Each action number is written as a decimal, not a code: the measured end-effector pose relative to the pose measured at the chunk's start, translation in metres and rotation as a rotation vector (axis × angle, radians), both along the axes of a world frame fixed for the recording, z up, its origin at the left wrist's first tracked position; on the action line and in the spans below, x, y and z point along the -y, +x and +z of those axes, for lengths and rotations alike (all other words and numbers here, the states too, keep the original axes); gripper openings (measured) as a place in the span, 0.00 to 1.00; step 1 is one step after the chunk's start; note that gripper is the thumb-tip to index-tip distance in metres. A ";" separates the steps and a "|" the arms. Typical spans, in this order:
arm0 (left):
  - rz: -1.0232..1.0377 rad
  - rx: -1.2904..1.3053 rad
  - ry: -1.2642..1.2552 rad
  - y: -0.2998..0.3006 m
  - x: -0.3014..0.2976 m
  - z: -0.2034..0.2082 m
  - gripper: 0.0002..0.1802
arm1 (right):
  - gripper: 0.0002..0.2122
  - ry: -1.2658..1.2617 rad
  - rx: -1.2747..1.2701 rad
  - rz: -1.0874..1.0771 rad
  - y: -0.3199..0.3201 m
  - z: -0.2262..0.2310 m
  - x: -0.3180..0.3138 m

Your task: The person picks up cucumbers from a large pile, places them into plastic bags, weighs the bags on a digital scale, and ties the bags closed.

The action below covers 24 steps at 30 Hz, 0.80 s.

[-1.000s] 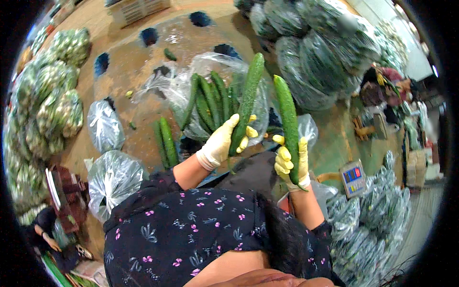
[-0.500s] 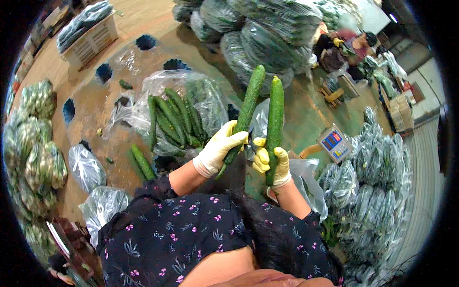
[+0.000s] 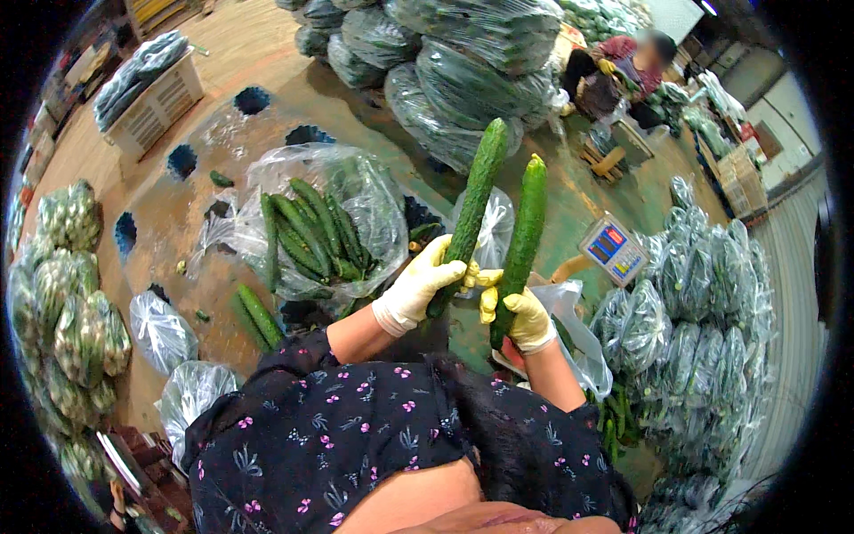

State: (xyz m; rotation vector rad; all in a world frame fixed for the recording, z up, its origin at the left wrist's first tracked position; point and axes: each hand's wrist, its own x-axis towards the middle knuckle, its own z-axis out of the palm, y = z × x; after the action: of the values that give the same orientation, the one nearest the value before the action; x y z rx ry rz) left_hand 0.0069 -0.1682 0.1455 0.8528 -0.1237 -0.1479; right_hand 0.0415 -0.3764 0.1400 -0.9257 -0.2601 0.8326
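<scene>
My left hand [image 3: 422, 285], in a pale yellow-white glove, grips the lower part of a long dark green cucumber [image 3: 482, 191], which points up and tilts right. Beside it my right hand [image 3: 527, 320], gloved the same way, is closed around the lower end of a second cucumber [image 3: 527, 227], a little smoother and lighter green. Both are held up side by side, apart from each other. To the left, several cucumbers [image 3: 307, 227] lie on an opened clear plastic bag [image 3: 378, 173]. Nearer me lies a loose cucumber [image 3: 258, 316].
At right stand a digital scale display [image 3: 612, 249], a plastic bag [image 3: 574, 334] and rows of bagged produce [image 3: 694, 303]. Large filled bags [image 3: 471, 71] are piled ahead. Bagged vegetables [image 3: 76, 294] line the left, with a white crate [image 3: 160, 102] beyond. Another person [image 3: 632, 67] sits far right.
Both hands, still holding their cucumbers, have shifted slightly right over the table. The cucumbers lean a little more to the right. The surroundings have slid left in the picture.
</scene>
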 end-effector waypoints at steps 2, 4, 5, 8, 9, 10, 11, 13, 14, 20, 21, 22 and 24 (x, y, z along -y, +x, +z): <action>-0.003 0.027 -0.052 -0.001 -0.009 0.000 0.29 | 0.30 -0.035 0.015 0.001 -0.001 0.005 -0.003; 0.003 0.039 -0.090 -0.003 -0.019 0.001 0.30 | 0.31 -0.085 0.021 0.038 -0.001 0.013 -0.009; 0.029 0.050 -0.103 -0.005 -0.025 0.002 0.31 | 0.31 -0.113 0.047 0.041 0.000 0.013 -0.012; 0.083 0.068 -0.085 -0.010 -0.041 0.002 0.32 | 0.32 -0.133 0.058 0.082 0.001 0.018 -0.026; 0.110 0.066 -0.072 -0.014 -0.046 0.005 0.32 | 0.32 -0.129 0.067 0.112 0.002 0.018 -0.032; 0.116 0.054 -0.066 -0.018 -0.051 0.008 0.32 | 0.32 -0.117 0.054 0.138 0.002 0.019 -0.036; 0.121 0.055 -0.068 -0.021 -0.057 0.007 0.32 | 0.32 -0.123 0.049 0.151 0.002 0.021 -0.042; 0.149 0.053 -0.058 -0.026 -0.068 0.002 0.32 | 0.32 -0.124 0.037 0.189 0.002 0.025 -0.056; 0.171 0.049 -0.047 -0.030 -0.073 0.000 0.32 | 0.32 -0.119 0.032 0.213 0.002 0.027 -0.063; 0.281 -0.029 0.106 -0.059 -0.108 0.005 0.35 | 0.31 -0.105 -0.015 0.282 0.005 0.028 -0.098; 0.316 -0.029 0.159 -0.062 -0.115 0.001 0.34 | 0.31 -0.102 -0.048 0.264 0.003 0.030 -0.105; 0.361 -0.030 0.217 -0.069 -0.122 -0.002 0.34 | 0.30 -0.096 -0.078 0.256 0.000 0.033 -0.114; 0.429 -0.048 0.324 -0.079 -0.137 -0.001 0.29 | 0.29 -0.057 -0.214 0.291 0.002 0.032 -0.124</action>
State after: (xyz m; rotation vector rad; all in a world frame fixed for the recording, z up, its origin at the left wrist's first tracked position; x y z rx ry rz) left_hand -0.0718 -0.0308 0.1443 1.1783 0.1330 0.2201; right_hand 0.0430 -0.2521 0.1715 -0.8551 -0.1875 1.2048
